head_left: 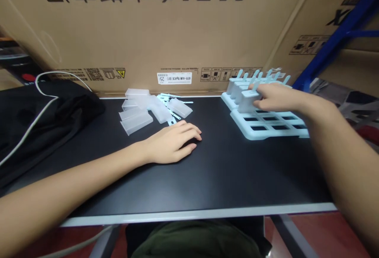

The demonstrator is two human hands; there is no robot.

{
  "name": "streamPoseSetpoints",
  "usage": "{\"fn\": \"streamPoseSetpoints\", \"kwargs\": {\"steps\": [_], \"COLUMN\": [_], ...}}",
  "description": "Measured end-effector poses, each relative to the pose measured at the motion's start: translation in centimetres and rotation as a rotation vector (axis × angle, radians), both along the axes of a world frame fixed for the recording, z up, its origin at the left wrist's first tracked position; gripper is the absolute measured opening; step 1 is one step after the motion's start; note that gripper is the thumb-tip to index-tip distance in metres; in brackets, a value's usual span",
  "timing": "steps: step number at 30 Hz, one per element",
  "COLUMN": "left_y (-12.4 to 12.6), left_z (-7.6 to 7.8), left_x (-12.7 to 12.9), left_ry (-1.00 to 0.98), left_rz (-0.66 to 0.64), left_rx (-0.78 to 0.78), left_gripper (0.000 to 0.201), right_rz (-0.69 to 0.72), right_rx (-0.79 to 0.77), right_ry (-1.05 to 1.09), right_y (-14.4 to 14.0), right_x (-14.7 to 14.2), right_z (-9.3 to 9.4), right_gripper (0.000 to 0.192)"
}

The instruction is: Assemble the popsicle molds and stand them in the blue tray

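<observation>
left hand lies flat, palm down, holding nothing; right hand grips a mould

soft even indoor light; faint shadows; edges warped; corners slightly blurred

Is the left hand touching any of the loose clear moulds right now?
Apart. The head view shows the left hand flat on the black table, with bare tabletop between it and the clear moulds.
</observation>
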State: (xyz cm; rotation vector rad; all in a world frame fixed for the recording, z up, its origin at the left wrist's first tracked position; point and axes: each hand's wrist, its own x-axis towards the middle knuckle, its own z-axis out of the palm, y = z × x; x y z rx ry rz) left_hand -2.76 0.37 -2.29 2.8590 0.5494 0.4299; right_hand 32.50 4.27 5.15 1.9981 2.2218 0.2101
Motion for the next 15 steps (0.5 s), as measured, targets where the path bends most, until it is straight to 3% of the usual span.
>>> {"fn": "streamPoseSetpoints", "kwargs": {"steps": [8, 15], "left_y": [0.0, -0.3], "left_z": [0.0, 0.6], "left_x": [0.0, 0.0], "left_ry": [-0.021, -0.026], "left_rz": [-0.025, -0.032], "left_rx": [0.019, -0.001], "left_gripper": [0.025, 0.025], "right_rz": [-0.115, -0.160], "right_rx": [-0.106, 0.021], "right_ry": [-0.032, 0.034], "right_y": [1.0, -0.7], "right_x": [0.6, -1.1], "right_z": [-1.0, -0.7], "right_gripper": [0.041, 0.045]}}
